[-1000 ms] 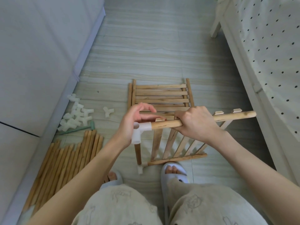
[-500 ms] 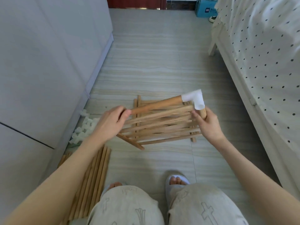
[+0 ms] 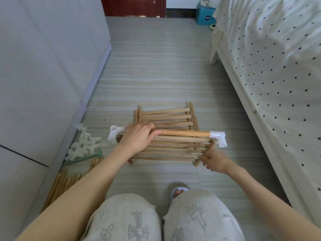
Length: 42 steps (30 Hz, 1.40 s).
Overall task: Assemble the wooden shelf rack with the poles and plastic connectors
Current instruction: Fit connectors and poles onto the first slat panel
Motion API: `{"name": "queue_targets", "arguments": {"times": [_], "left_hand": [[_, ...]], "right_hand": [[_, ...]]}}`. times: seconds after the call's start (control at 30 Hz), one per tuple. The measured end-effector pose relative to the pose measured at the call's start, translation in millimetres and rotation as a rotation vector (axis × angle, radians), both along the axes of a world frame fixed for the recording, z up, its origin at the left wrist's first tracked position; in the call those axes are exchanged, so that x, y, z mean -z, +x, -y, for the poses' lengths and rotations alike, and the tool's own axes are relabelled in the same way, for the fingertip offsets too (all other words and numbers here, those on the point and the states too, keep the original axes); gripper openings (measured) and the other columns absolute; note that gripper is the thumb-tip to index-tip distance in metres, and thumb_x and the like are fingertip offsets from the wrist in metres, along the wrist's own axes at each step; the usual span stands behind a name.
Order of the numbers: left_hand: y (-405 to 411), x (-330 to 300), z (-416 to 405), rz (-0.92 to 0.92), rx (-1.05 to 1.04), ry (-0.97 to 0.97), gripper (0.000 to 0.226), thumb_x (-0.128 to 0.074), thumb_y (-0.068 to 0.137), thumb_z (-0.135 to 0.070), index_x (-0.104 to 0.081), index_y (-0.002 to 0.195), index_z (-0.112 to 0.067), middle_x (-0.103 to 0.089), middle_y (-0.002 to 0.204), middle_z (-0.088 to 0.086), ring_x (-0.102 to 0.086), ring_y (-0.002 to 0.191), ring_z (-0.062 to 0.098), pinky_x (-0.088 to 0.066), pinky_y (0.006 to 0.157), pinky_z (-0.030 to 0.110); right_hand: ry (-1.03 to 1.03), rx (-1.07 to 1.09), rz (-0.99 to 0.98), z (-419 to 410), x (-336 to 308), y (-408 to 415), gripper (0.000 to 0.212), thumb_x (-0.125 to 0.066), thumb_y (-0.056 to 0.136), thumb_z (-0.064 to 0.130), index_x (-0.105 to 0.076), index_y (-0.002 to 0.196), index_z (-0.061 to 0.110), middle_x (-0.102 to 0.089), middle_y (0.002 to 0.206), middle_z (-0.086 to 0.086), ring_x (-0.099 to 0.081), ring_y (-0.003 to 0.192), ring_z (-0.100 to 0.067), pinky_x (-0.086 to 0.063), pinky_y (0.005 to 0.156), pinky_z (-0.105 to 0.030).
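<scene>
While left hand [image 3: 139, 136] grips pole [image 3: 184, 133] mid-frame, right hand [image 3: 214, 161], blurred, grip unclear, steadies panel [image 3: 165, 150]; connectors [image 3: 219, 138] could pop off if twisted.

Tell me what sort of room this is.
Most likely a bedroom: a bed with a dotted sheet stands on the right, a pale wardrobe-like cabinet on the left, and a dark red door at the far end.

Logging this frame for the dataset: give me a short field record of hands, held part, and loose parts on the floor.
left hand: grips the pole of the held slatted shelf panel
right hand: fingers at the panel's right edge, blurred, grip unclear
pole ends: white connector on the right, another on the left
floor ahead: second slatted panel
floor left: loose connectors, spare poles
</scene>
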State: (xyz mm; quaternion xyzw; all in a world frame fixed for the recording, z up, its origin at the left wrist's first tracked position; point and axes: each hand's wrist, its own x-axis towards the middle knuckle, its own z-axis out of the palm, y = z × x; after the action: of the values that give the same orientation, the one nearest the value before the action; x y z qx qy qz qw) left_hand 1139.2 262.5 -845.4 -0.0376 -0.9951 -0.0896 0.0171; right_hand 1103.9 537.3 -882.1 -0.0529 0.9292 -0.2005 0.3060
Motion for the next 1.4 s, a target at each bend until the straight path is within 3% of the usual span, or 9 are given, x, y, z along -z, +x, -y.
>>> {"name": "queue_targets", "arguments": {"times": [0.13, 0.27, 0.4, 0.53, 0.67, 0.83, 1.03, 1.23, 1.4], "left_hand": [[1.2, -13.8, 12.3, 0.159, 0.029, 0.078, 0.038, -0.033, 0.094, -0.056, -0.055, 0.087, -0.026, -0.062, 0.084, -0.002, -0.061, 0.083, 0.022, -0.050, 0.074, 0.036], [5.1, -19.6, 35.2, 0.238, 0.007, 0.037, 0.058, -0.019, 0.084, -0.068, -0.053, 0.070, -0.024, -0.058, 0.070, -0.001, -0.058, 0.069, 0.017, -0.050, 0.075, 0.035], [-0.9, -14.4, 59.8, 0.355, -0.176, 0.106, 0.078, -0.010, 0.088, -0.067, -0.068, 0.096, -0.016, -0.067, 0.095, 0.007, -0.061, 0.088, 0.020, -0.048, 0.082, 0.032], [-15.5, -8.1, 72.4, 0.553, -0.282, 0.224, 0.071, -0.015, 0.092, -0.065, -0.065, 0.086, -0.014, -0.063, 0.087, 0.005, -0.060, 0.083, 0.018, -0.044, 0.071, 0.029], [-30.6, -5.4, 79.4, 0.710, -0.346, 0.492, 0.050, -0.029, 0.096, -0.055, -0.064, 0.103, -0.021, -0.052, 0.130, 0.007, -0.047, 0.118, 0.023, -0.033, 0.102, 0.037], [-30.9, 4.4, 79.8, 0.524, -0.396, 0.405, 0.054, -0.032, 0.096, -0.046, -0.068, 0.098, -0.006, -0.066, 0.100, 0.014, -0.058, 0.083, 0.022, -0.043, 0.075, 0.032], [-25.1, 1.1, 75.0, 0.469, -0.382, 0.411, 0.052, -0.021, 0.100, -0.048, -0.065, 0.089, -0.022, -0.059, 0.104, 0.006, -0.053, 0.095, 0.021, -0.036, 0.082, 0.032], [-23.1, 4.2, 71.5, 0.258, -0.461, 0.389, 0.045, -0.032, 0.098, -0.036, -0.070, 0.083, -0.017, -0.067, 0.091, 0.009, -0.059, 0.077, 0.021, -0.043, 0.069, 0.029], [-23.8, 4.3, 73.4, -0.001, -0.603, 0.511, 0.039, -0.037, 0.092, -0.027, -0.068, 0.074, -0.013, -0.070, 0.074, 0.009, -0.064, 0.065, 0.029, -0.055, 0.070, 0.036]], "right_hand": [[-0.313, -0.010, -0.370, 42.4, -45.3, 5.6, 0.037, -0.045, 0.095, 0.029, -0.063, 0.071, 0.008, -0.068, 0.064, -0.005, -0.064, 0.064, -0.022, -0.054, 0.067, -0.038], [-0.261, -0.255, -0.782, 70.1, -65.5, -7.1, 0.033, -0.049, 0.092, 0.046, -0.064, 0.101, 0.018, -0.067, 0.095, 0.000, -0.060, 0.092, -0.022, -0.046, 0.072, -0.030], [0.242, -0.531, -0.398, 59.2, -49.2, -35.3, 0.062, -0.043, 0.080, 0.073, -0.050, 0.125, 0.030, -0.064, 0.108, 0.002, -0.059, 0.103, -0.022, -0.043, 0.075, -0.031], [0.203, -0.532, -0.188, 60.0, -44.0, -57.8, 0.057, -0.047, 0.073, 0.077, -0.061, 0.096, 0.027, -0.064, 0.088, 0.007, -0.060, 0.088, -0.016, -0.039, 0.066, -0.028], [0.142, -0.470, 0.074, 68.7, -45.9, -70.8, 0.050, -0.052, 0.070, 0.078, -0.059, 0.080, 0.030, -0.059, 0.082, 0.010, -0.054, 0.080, -0.008, -0.039, 0.074, -0.028], [0.048, -0.463, 0.096, 69.6, -41.3, -77.3, 0.043, -0.056, 0.073, 0.070, -0.059, 0.069, 0.027, -0.060, 0.073, 0.010, -0.057, 0.077, -0.010, -0.039, 0.071, -0.027], [0.114, -0.489, -0.073, 67.2, -39.4, -70.4, 0.051, -0.045, 0.071, 0.078, -0.061, 0.086, 0.032, -0.061, 0.084, 0.010, -0.056, 0.082, -0.011, -0.043, 0.070, -0.029], [0.126, -0.480, -0.132, 69.2, -45.3, -64.7, 0.046, -0.046, 0.074, 0.075, -0.060, 0.078, 0.030, -0.058, 0.075, 0.009, -0.054, 0.075, -0.011, -0.038, 0.061, -0.029], [0.258, -0.496, -0.648, 66.8, -35.2, -55.9, 0.042, -0.037, 0.084, 0.069, -0.058, 0.083, 0.033, -0.058, 0.071, 0.007, -0.061, 0.078, -0.024, -0.033, 0.058, -0.029]]}}
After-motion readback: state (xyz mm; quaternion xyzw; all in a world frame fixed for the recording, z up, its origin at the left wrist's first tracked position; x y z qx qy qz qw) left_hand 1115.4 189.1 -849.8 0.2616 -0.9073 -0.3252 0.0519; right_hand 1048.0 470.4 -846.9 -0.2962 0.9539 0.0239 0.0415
